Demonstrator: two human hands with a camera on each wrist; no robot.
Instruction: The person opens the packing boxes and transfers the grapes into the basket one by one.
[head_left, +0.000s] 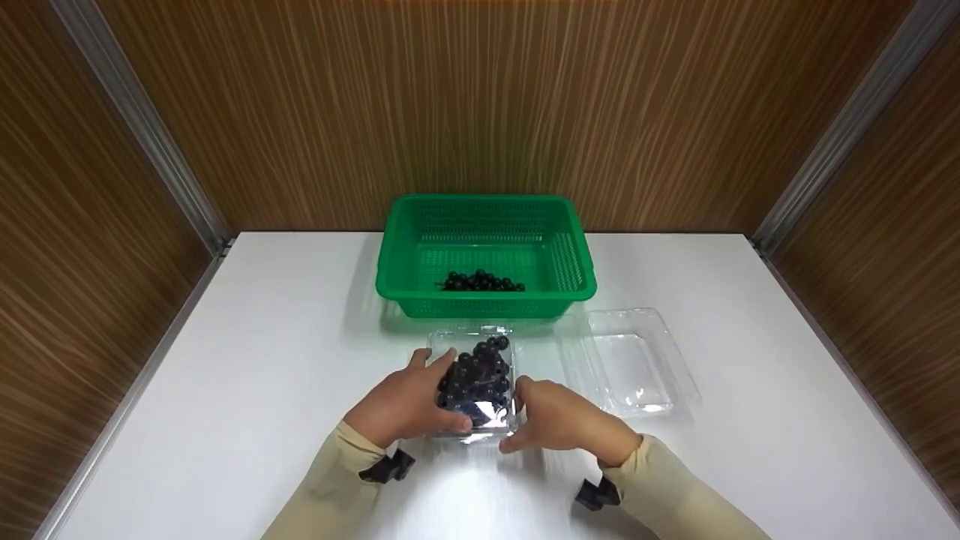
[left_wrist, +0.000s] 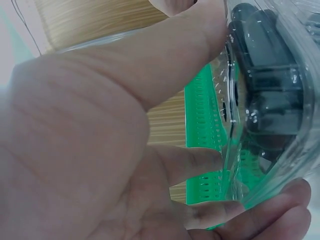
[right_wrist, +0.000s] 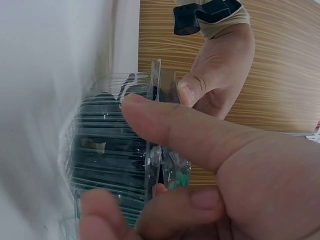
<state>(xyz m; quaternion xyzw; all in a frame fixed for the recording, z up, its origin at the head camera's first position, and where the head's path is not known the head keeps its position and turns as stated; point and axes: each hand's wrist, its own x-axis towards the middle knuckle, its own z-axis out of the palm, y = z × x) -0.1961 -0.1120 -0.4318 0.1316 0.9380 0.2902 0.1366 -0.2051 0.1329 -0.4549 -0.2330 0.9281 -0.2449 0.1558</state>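
A clear plastic clamshell box (head_left: 474,431) of dark grapes (head_left: 476,375) sits on the white table in front of the basket, its lid over the fruit. My left hand (head_left: 405,397) holds its left side, thumb along the front edge, other fingers towards the back. In the left wrist view, the left fingers (left_wrist: 265,215) curve round the box's edge. At the front right corner, my right hand (head_left: 559,416) grips the box between thumb and curled fingers. The right thumb (right_wrist: 170,117) crosses the rim in the right wrist view; its exact contact is hard to tell.
Behind the box stands a green plastic basket (head_left: 484,307) with more dark grapes (head_left: 480,282) at its near side. A second clear plastic container (head_left: 634,367) lies open to the right. Wood-patterned panels (head_left: 480,97) enclose the white table (head_left: 285,337) at the back and sides.
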